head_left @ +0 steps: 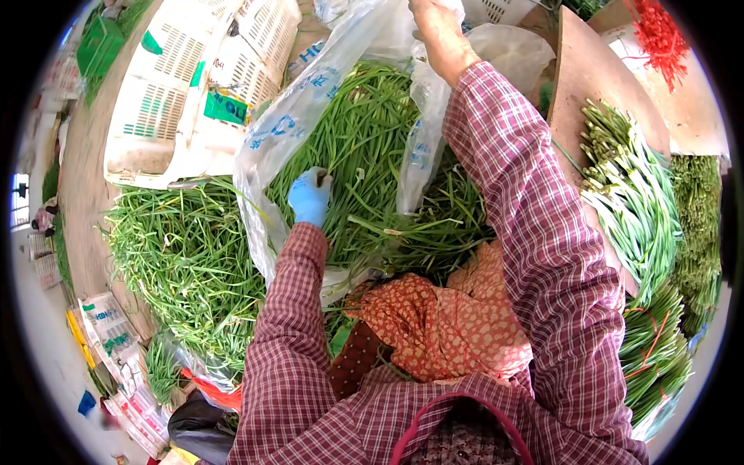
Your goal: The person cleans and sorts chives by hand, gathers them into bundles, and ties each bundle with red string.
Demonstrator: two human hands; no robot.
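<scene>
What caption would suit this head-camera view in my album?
Blue-gloved left hand at a heap of green leaves in an open plastic bag, ungloved right hand by its far side.

right hand (443,37): partly cut off by top edge, grip unclear | left hand (309,198): whether it pinches leaves (353,132) unclear | white crates (174,66), red strings (659,35): cropped above | black bag (198,425): partly behind left sleeve (287,333)

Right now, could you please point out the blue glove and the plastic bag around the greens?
Blue glove (306,201): head view, back of the glove.
Plastic bag (254,172): head view, side wall left of the glove.
</scene>
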